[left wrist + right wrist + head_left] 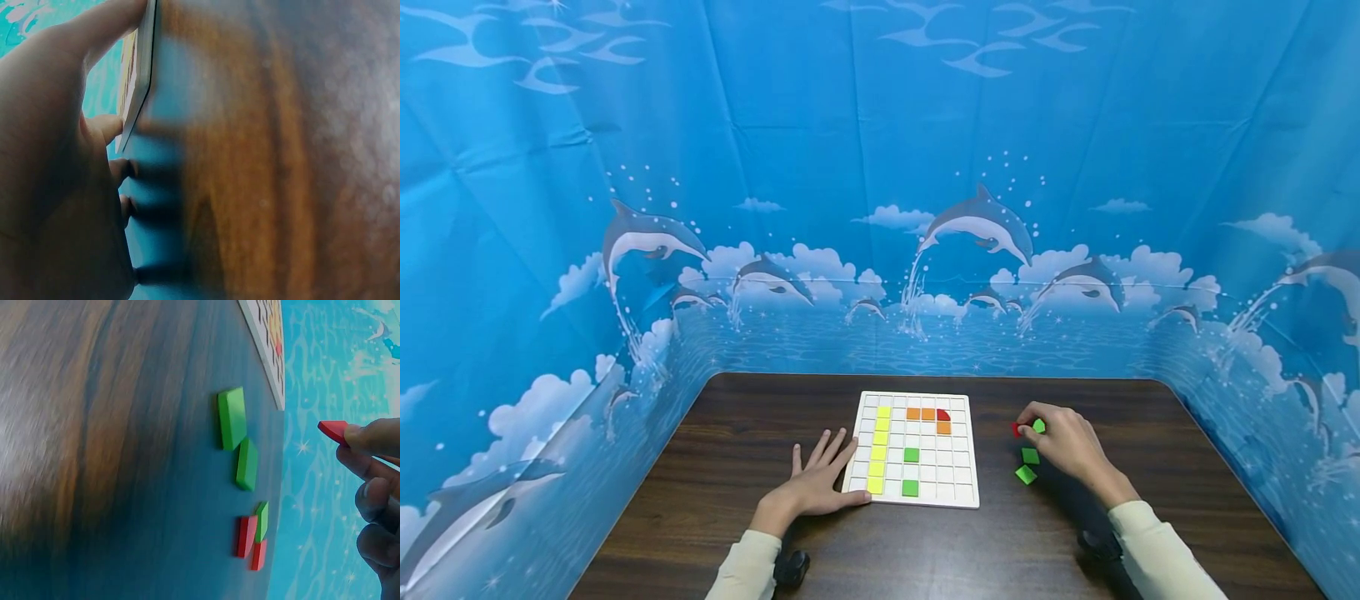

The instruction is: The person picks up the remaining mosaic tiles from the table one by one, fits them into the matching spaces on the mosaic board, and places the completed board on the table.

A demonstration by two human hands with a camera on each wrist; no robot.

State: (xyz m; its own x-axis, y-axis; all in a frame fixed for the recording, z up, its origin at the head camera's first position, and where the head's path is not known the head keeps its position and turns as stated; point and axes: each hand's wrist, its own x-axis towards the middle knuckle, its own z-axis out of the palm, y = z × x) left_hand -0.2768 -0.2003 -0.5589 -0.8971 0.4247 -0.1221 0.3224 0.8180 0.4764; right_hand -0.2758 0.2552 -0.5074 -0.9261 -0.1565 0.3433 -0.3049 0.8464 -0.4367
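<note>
A white gridded board (966,479) lies on the table. It carries a column of yellow tiles (878,452), several orange tiles (913,413), a red quarter-round tile (943,415) and two green tiles (912,455). With fingers spread, my left hand (812,490) rests at the board's left edge, thumb at the near left corner. To the right of the board, my right hand (1071,446) pinches a small red piece (333,430) between thumb and forefinger, raised above the table in the right wrist view.
Loose green blocks (232,419) and two red blocks (247,536) lie on the dark wooden table (925,550) beneath and beside my right hand. A blue dolphin-print curtain (880,167) surrounds the table's back and sides.
</note>
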